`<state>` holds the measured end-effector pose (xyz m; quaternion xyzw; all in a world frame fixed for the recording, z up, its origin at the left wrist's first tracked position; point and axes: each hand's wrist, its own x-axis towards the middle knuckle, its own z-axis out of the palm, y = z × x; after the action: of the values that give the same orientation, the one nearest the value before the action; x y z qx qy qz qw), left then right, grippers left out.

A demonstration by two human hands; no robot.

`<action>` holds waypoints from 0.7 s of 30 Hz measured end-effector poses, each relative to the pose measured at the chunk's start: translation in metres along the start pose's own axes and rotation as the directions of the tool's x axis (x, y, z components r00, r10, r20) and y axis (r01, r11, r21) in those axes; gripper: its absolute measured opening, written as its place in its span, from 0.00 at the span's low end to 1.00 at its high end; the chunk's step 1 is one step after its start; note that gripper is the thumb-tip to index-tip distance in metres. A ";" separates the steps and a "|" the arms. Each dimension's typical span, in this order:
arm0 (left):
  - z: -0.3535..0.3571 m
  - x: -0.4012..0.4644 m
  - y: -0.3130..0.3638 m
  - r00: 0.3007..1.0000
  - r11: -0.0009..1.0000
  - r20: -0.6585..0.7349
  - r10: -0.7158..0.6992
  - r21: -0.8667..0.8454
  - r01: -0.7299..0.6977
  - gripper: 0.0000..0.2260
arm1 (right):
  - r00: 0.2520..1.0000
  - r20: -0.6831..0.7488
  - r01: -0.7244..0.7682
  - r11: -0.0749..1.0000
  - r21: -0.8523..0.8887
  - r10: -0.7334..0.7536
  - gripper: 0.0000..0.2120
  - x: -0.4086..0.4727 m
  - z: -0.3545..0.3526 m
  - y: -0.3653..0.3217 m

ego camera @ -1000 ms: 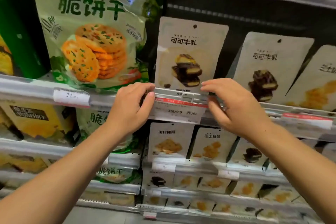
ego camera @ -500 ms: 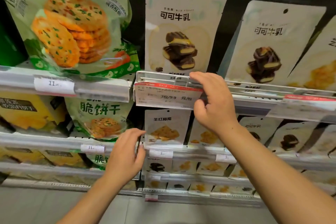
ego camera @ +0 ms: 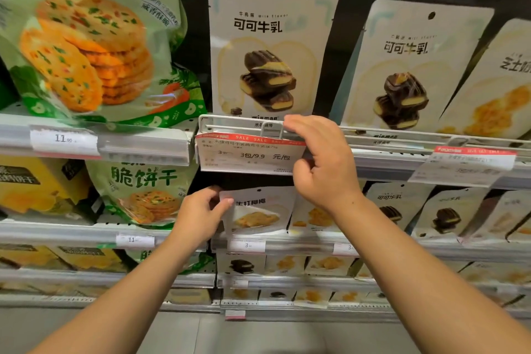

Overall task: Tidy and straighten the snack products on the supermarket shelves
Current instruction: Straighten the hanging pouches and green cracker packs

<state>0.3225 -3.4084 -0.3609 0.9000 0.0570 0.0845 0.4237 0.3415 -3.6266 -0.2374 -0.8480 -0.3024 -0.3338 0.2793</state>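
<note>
The sale tag [ego camera: 250, 154] read "SALE SALE" on its red strip and "3包/9.9 元/包" below. Directly above it, the cocoa pouch [ego camera: 270, 46] bore "可可牛乳"; a second pouch [ego camera: 413, 66] to the right of the tag carried the same words. Left of the tag, a white shelf label [ego camera: 63, 139] showed "11". Below and left of the tag, the green cracker bag [ego camera: 143, 190] read "脆饼干".
</note>
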 end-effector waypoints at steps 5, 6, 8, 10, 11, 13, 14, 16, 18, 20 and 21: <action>-0.014 -0.013 0.004 0.996 0.985 -0.065 0.065 -0.158 -0.074 0.09 | 0.999 -0.009 -0.046 0.999 0.023 0.046 0.28 -0.001 0.001 -0.009; -0.019 -0.014 0.006 0.993 0.979 -0.085 0.076 -0.185 -0.091 0.09 | 0.998 -0.012 -0.064 0.998 0.029 0.064 0.28 -0.002 0.001 -0.012; -0.030 -0.018 0.011 0.988 0.972 -0.118 0.097 -0.201 -0.120 0.06 | 0.995 -0.015 -0.097 0.994 0.050 0.098 0.29 -0.008 0.001 -0.022; -0.040 -0.023 0.012 0.986 0.972 -0.136 0.100 -0.201 -0.126 0.04 | 0.997 -0.033 -0.072 0.995 0.074 0.074 0.28 -0.020 0.001 -0.035; -0.044 -0.025 0.013 0.984 0.973 -0.146 0.106 -0.190 -0.133 0.05 | 0.999 -0.027 -0.038 0.996 0.082 0.041 0.27 -0.028 0.003 -0.042; -0.050 -0.031 0.014 0.980 0.972 -0.150 0.130 -0.174 -0.156 0.08 | 0.997 0.073 0.001 0.997 0.071 -0.006 0.24 -0.045 0.008 -0.055; -0.052 -0.035 0.016 0.980 0.970 -0.141 0.143 -0.177 -0.167 0.09 | 0.986 0.165 -0.020 0.999 0.049 0.012 0.24 -0.052 0.012 -0.058; -0.051 -0.043 0.020 0.982 0.965 -0.091 0.163 -0.193 -0.178 0.10 | 0.907 0.389 -0.137 0.987 -0.082 0.158 0.26 -0.062 0.015 -0.057; -0.043 -0.050 0.025 0.983 0.960 -0.032 0.182 -0.212 -0.185 0.11 | 0.779 0.543 -0.202 0.945 -0.257 0.314 0.23 -0.072 0.017 -0.049; -0.030 -0.059 0.030 0.981 0.960 0.021 0.194 -0.209 -0.186 0.11 | 0.716 0.577 -0.249 0.916 -0.314 0.393 0.09 -0.089 0.015 -0.042; -0.023 -0.063 0.031 0.980 0.964 0.048 0.194 -0.197 -0.181 0.11 | 0.702 0.569 -0.299 0.902 -0.310 0.428 0.11 -0.098 0.013 -0.038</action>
<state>0.2574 -3.4216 -0.3291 0.8588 -0.0513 0.0991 0.5000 0.2618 -3.6244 -0.3067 -0.9756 -0.1693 0.0003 0.1399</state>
